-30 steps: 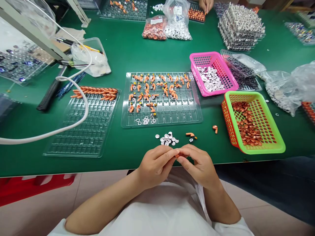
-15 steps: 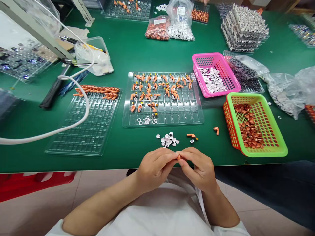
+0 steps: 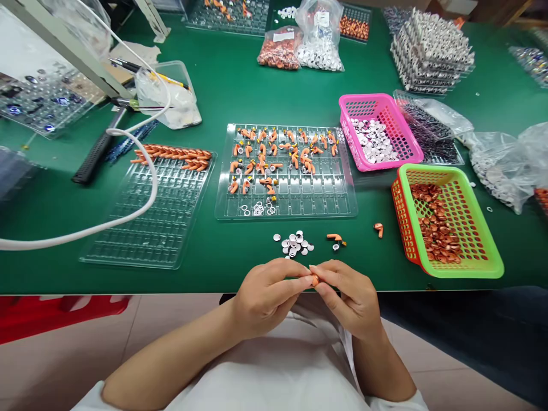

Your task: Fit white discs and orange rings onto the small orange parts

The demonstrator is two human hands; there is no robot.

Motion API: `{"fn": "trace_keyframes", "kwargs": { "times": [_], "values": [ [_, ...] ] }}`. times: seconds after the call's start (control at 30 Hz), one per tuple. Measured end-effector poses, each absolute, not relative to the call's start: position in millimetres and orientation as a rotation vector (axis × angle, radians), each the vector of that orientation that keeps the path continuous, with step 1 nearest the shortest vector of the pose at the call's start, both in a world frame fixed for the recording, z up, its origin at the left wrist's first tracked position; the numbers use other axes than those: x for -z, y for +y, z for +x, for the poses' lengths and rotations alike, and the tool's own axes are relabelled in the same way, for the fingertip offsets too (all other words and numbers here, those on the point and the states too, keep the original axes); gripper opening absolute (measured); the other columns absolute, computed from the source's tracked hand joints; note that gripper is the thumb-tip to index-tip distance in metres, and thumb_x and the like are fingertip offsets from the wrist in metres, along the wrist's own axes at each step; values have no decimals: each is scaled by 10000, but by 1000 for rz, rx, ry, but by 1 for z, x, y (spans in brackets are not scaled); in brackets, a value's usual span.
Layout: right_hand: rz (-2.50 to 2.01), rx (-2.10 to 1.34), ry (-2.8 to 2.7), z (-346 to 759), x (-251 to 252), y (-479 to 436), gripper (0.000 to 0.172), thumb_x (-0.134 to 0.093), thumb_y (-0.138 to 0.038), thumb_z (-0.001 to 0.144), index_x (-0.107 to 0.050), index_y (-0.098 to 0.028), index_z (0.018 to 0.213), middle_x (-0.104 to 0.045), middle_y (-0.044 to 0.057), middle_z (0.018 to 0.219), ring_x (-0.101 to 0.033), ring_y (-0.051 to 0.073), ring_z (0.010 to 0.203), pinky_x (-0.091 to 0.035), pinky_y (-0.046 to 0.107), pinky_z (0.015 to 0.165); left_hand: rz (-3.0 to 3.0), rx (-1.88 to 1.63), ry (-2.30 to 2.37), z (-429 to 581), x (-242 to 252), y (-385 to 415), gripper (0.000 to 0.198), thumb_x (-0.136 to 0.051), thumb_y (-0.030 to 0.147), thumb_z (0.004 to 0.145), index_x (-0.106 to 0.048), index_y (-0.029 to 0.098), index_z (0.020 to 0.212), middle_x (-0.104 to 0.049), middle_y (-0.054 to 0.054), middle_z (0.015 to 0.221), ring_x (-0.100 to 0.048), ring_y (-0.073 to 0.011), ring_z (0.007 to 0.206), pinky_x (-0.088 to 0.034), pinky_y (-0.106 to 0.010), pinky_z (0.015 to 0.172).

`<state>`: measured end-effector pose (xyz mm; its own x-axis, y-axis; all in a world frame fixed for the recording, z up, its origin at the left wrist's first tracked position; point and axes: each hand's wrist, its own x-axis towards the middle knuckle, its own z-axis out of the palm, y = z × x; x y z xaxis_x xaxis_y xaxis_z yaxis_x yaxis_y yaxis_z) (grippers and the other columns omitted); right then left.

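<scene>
At the front edge of the green table, my left hand [image 3: 274,294] and my right hand [image 3: 349,294] meet with fingertips pinched on a small copper-orange earbud part [image 3: 315,280]. The fingers cover most of it. Just beyond my left hand lies a pile of white round discs [image 3: 295,244]. An orange earbud shell with small parts attached [image 3: 334,237] rests beyond my right hand, and another orange earbud shell [image 3: 378,229] lies farther right. A clear tray [image 3: 325,202] behind them holds many orange earbud pieces and several white rings.
At right stand a green basket [image 3: 488,251] of copper pieces, stacked in a red one, and a pink basket [image 3: 372,101] of white discs. Left are a clear tray [image 3: 132,228] with a copper row, a white cable [image 3: 149,200] and a hammer [image 3: 96,154]. Bags [image 3: 278,48] lie behind.
My fingers have shifted slightly around the earbud part, and more of its orange surface shows between them. The whole view has moved a little; the things on the table stay in place.
</scene>
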<state>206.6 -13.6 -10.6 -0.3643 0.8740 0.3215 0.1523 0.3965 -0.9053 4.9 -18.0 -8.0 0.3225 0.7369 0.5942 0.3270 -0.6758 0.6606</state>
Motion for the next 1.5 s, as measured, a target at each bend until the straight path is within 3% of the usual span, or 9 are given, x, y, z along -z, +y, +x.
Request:
{"fn": "trace_keyframes", "kwargs": {
  "times": [0.33,1.03,1.33,1.5],
  "values": [
    [-849,-1152,-1719,211,15,-15,470,-618,-36,893,-669,-280,1292,-732,55,1029,-697,173,917,-580,289,759,2174,-1309,922,6,6,-17,257,-534,34,931,-650,155,1125,-747,-92,937,-721,-159,880,-616,-260,730],
    [-800,-852,-1833,205,16,-17,573,-599,57,837,-630,-216,1339,-711,106,1030,-671,211,867,-565,357,707,2158,-1350,963,10,8,-21,233,-533,50,938,-647,159,1110,-741,-85,918,-713,-155,849,-615,-262,703],
    [-830,-810,-1878,204,13,-18,525,-596,46,852,-630,-191,1319,-714,111,1013,-663,197,838,-560,338,688,2197,-1303,934,9,9,-18,386,-503,2,921,-589,162,1261,-734,-83,915,-699,-161,857,-605,-276,708],
    [-876,-797,-1886,200,8,-16,411,-589,8,875,-663,-174,1237,-715,103,964,-676,189,836,-570,309,691,2210,-1339,901,11,13,-16,371,-503,-6,900,-580,131,1236,-712,-93,893,-665,-168,814,-591,-293,685]
  ]
}}
